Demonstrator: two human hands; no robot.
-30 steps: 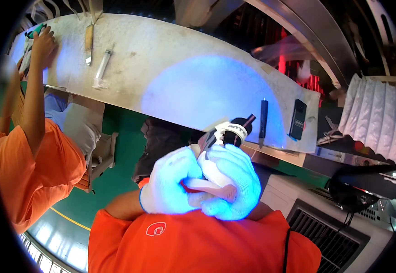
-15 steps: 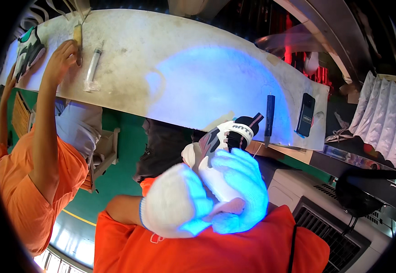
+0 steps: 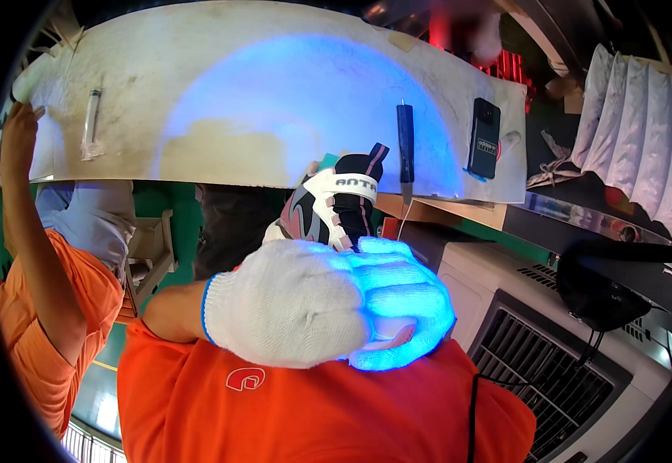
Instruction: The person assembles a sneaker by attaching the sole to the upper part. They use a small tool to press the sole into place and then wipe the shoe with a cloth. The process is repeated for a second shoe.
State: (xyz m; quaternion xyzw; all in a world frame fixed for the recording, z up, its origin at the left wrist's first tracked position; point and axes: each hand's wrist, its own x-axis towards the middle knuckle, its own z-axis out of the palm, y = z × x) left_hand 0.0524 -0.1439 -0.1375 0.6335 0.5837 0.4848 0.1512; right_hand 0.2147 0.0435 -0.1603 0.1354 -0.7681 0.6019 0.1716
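Both of my hands wear white knitted gloves and hold a grey, white and black sneaker (image 3: 316,208) close to my chest, with its heel pull tab pointing away from me. My left hand (image 3: 289,305) lies over the front of the shoe, its back turned up and its fingertips hidden against my right hand. My right hand (image 3: 401,305), lit bright blue, curls its fingers around the shoe's right side. Most of the toe is covered by the gloves. Beyond the shoe, a dark-handled tool with a metal tip (image 3: 405,143) lies at the table's near edge.
The long pale table (image 3: 235,162) carries a black phone (image 3: 484,139) on the right and a syringe (image 3: 92,123) at left. A co-worker's hand (image 3: 21,131) is at its far left end. To my right stand a grilled machine (image 3: 467,285) and a black bag (image 3: 606,305).
My left hand has slid over the front of the shoe and against my right hand, covering the toe that showed before. The view has shifted. The co-worker's hand has moved left, away from the syringe.
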